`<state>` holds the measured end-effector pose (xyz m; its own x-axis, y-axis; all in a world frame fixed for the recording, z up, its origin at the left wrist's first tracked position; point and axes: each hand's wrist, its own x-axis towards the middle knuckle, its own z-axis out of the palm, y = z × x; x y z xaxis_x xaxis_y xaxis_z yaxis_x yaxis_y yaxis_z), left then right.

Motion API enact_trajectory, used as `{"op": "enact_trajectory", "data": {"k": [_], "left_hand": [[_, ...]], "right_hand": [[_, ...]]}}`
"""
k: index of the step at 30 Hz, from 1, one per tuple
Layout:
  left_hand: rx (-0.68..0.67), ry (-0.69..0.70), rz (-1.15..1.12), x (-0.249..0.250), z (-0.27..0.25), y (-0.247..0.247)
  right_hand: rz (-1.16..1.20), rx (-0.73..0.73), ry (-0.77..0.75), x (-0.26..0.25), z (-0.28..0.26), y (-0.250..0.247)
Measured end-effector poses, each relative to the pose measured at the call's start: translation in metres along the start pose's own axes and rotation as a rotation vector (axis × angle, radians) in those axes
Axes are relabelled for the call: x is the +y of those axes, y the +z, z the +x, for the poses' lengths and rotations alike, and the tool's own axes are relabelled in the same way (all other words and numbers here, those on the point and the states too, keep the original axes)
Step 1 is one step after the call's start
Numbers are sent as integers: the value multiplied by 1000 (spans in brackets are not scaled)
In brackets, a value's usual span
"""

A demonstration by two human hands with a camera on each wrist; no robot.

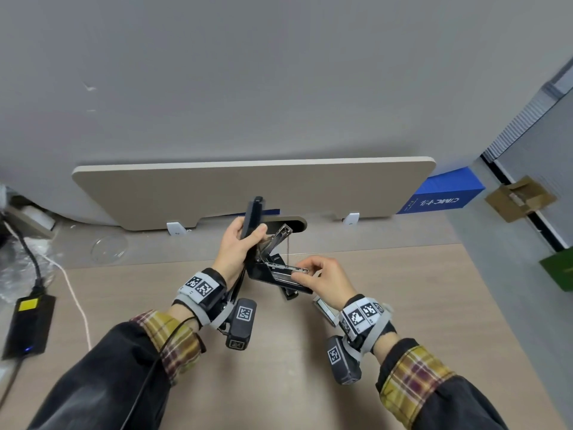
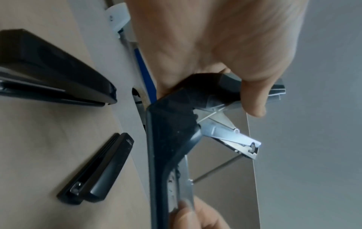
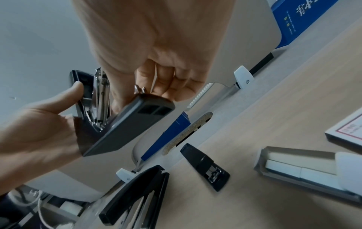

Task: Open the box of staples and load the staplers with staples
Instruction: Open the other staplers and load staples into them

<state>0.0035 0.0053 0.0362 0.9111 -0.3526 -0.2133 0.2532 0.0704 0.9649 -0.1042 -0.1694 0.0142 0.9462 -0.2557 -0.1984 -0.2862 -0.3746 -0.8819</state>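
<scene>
Head view: my left hand (image 1: 234, 248) grips the open stapler (image 1: 266, 271) above the desk (image 1: 279, 367); my right hand (image 1: 325, 276) pinches its metal channel, perhaps seating staples. I should keep the strip level. The staple box (image 3: 305, 168) lies open nearby.

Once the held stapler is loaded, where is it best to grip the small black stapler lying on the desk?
Probably across the narrow long sides of the small black stapler, coming from above: it lies flat and closed on the desk, both sides free.
</scene>
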Motion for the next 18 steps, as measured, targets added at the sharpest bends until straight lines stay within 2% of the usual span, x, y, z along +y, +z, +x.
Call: {"op": "enact_trajectory", "data": {"k": [7, 10, 13, 18], "left_hand": [[276, -187, -233, -24, 4, 6], [378, -240, -383, -19, 4, 12], [451, -316, -421, -16, 4, 16], [321, -368, -380, -27, 0, 11]], "right_hand": [[-156, 124, -52, 17, -4, -1], [-151, 166, -77, 21, -9, 2], [-157, 175, -66, 24, -14, 5], [-236, 109, -25, 34, -12, -3]]}}
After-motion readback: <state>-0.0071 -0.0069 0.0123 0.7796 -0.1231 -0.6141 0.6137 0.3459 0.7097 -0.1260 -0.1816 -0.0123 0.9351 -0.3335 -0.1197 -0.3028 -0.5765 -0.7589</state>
